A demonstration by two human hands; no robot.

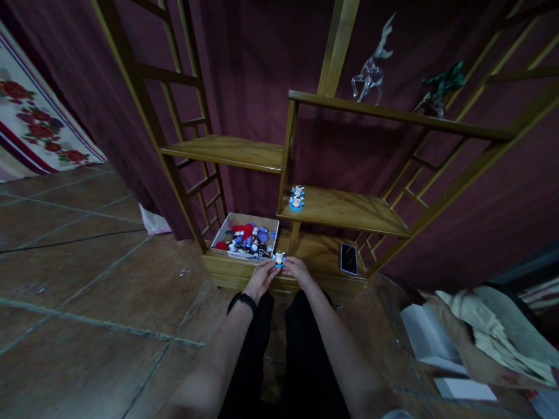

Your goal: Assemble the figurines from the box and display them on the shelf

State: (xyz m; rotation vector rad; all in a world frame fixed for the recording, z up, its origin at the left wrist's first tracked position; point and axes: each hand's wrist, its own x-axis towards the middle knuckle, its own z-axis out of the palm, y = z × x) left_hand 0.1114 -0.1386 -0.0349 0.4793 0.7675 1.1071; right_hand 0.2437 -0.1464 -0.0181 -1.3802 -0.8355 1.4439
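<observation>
Between the fingertips of my left hand (262, 276) and my right hand (297, 270) is a small blue-and-white figurine (279, 259) on a blue base. Both hands are closed on it, one from each side, in front of the lowest shelf. Just left of and behind them sits an open white box (222, 230) full of small red, blue and purple figurines (251, 237). Two similar figurines stand one behind the other on the middle shelf: a front one (296, 203) on a blue base and a rear one (298, 191).
A phone (349, 258) lies on the bottom shelf (318, 256) at right. The middle shelf (349, 209) reaches to the right. A clear deer figure (371, 73) and a dark green ornament (443, 87) stand on the top shelf. White boxes (430, 334) are on the floor at right.
</observation>
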